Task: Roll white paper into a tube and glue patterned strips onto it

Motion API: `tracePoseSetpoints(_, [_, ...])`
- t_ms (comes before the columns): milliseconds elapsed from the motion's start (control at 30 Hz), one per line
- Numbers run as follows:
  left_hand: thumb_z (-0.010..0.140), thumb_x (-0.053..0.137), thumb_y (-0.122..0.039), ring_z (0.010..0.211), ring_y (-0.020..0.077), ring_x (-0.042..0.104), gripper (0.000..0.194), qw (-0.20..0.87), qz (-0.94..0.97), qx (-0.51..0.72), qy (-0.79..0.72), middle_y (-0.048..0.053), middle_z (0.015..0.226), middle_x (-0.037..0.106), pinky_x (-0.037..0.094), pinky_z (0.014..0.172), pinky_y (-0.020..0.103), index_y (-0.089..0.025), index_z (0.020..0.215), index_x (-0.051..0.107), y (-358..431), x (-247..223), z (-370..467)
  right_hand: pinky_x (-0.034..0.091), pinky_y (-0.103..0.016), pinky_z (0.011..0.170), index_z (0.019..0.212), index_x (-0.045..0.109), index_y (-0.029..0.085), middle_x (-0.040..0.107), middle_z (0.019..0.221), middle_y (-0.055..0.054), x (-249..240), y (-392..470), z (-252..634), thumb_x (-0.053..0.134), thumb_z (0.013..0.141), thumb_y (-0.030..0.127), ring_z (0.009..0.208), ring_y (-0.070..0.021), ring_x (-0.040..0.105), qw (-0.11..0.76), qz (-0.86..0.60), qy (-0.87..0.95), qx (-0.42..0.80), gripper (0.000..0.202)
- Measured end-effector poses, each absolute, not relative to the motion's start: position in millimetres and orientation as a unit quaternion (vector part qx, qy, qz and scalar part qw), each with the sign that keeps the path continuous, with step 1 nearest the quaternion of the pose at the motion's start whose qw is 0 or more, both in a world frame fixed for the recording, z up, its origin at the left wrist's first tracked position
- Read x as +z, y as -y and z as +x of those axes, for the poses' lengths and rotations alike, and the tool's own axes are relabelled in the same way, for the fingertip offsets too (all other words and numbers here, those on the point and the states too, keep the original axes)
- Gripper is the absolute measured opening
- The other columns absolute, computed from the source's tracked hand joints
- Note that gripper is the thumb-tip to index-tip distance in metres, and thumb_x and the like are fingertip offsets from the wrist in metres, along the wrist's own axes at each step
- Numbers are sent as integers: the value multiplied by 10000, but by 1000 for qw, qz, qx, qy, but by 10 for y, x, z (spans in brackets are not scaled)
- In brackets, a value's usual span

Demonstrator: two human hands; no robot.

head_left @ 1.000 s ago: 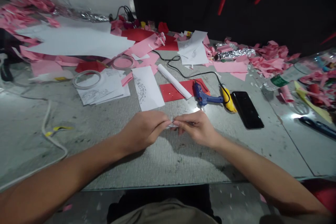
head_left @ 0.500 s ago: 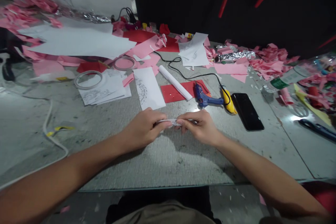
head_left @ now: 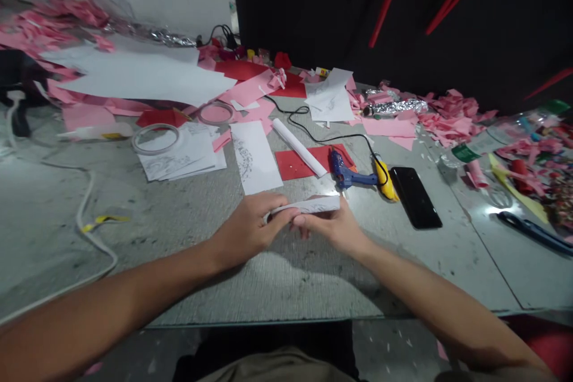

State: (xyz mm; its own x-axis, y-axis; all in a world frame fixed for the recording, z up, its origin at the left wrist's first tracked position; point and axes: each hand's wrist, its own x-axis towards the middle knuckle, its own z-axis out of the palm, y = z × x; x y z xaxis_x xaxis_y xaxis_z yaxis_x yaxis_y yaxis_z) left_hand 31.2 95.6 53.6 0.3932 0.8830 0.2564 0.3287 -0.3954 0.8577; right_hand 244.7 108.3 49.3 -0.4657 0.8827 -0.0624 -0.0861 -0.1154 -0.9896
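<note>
A narrow strip of white paper with grey printed drawing (head_left: 320, 205) is held between my two hands above the near part of the table. My left hand (head_left: 250, 224) pinches its left end between thumb and fingers. My right hand (head_left: 333, 224) has its thumb along the lower edge, with the fingers mostly hidden behind the paper. Just beyond my hands lie a printed white sheet (head_left: 255, 158), a rolled white paper tube (head_left: 299, 146) on red paper (head_left: 289, 166), and a blue glue gun (head_left: 351, 174).
A black phone (head_left: 416, 197) and a yellow-handled tool (head_left: 385, 179) lie to the right. Tape rolls (head_left: 156, 139) rest on printed sheets at left. Pink paper scraps (head_left: 452, 113) and a plastic bottle (head_left: 487, 137) crowd the far right. A white cable (head_left: 85, 203) runs along the left side.
More of the paper strip now shows, its right end raised over my right hand. My right fingers have shifted behind it. The view has tilted slightly up.
</note>
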Motion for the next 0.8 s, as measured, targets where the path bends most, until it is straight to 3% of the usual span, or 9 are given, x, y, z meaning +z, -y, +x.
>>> tracePoseSetpoints(333, [1054,577,-333,654,104,527,359,431,724,359,-402,-45,675,609,386,658,254,-183,759,715,-945,579,333,492,-239,462,823,830,171,776,699,-43,332,-1025,2466,782,960,410,486,-116,604,418,-341,526,657,279])
tracePoseSetpoints(567, [1018,610,-448,605,119,499,386,452,676,351,-464,-38,625,571,366,575,250,-175,758,694,-968,576,301,408,-246,409,642,771,178,745,630,-45,448,-1112,2488,796,916,472,406,-90,501,463,-386,479,638,402])
tracePoseSetpoints(800, [1012,612,-472,606,129,524,399,454,670,357,-466,-26,625,592,385,566,249,-176,759,700,-977,576,304,396,-250,414,635,775,181,745,629,-48,477,-1135,2497,813,892,439,422,-94,507,476,-385,469,637,366])
